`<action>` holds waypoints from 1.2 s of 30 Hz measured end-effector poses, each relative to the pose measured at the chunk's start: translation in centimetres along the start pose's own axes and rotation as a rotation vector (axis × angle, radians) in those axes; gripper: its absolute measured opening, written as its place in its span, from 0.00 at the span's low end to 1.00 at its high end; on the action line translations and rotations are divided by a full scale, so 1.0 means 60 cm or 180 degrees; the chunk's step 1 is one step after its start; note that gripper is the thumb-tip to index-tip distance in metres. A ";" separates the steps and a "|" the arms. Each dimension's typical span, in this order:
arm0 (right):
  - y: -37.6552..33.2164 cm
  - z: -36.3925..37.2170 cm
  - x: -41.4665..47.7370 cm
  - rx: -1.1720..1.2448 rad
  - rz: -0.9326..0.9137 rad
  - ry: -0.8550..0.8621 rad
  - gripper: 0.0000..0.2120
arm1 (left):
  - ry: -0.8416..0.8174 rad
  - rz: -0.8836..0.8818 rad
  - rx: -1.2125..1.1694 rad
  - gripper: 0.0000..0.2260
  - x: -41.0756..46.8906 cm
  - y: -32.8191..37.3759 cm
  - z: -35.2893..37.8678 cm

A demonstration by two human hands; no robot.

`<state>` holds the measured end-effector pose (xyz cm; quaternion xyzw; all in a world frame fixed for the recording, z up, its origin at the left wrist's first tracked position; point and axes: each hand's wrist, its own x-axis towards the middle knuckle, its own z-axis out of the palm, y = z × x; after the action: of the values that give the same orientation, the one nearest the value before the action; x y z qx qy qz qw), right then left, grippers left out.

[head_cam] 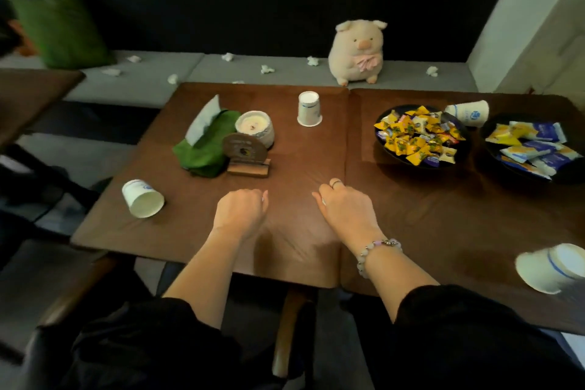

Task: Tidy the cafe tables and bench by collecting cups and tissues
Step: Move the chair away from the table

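Bench tissues [172, 78]: crumpled white scraps strewn along the grey bench [136, 85], well beyond both hands; too small to make out more.
Left cup [143, 198]: on its side on the left table [196, 231], left of the left hand, mouth toward the camera and a little right, long axis running away toward the far left.
Tissue box [205, 144]: green cover, one sheet standing up, beyond the left hand; a candle and a small wooden sign just beside it, sign text unreadable.
Left hand [239, 211]: loosely curled, empty, over the table; fingertips tucked out of sight.
Upside-down cup [309, 108]: stands mouth down, axis vertical, beyond and between the hands.
Right hand [343, 207]: loosely curled, nothing in it that shows; ring and bead bracelet.
Far right cup [468, 112]: tipped over beyond the right hand, behind a sweets bowl, base pointing left, mouth right; partly hidden by the bowl.
Near right cup [552, 266]: lying over, right of the right hand, blurred, cut off by the frame edge.
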<state>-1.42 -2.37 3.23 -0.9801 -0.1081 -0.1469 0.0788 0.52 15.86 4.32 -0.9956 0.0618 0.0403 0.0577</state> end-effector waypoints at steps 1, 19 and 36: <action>-0.025 -0.004 0.008 0.0092 -0.0083 -0.0004 0.14 | 0.0000 -0.0052 -0.0002 0.19 -0.015 -0.025 -0.004; -0.513 -0.044 0.082 0.0100 -0.0776 -0.0767 0.14 | 0.0030 -0.0627 0.0075 0.19 -0.221 -0.434 -0.043; -0.904 0.024 0.133 0.0069 -0.0788 -0.0881 0.14 | -0.0071 -0.0372 -0.0027 0.19 -0.275 -0.809 0.006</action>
<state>-6.33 51.69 10.94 -0.9692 -0.2392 -0.0180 0.0550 -9.65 65.68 10.75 -0.9972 0.0027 0.0483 0.0563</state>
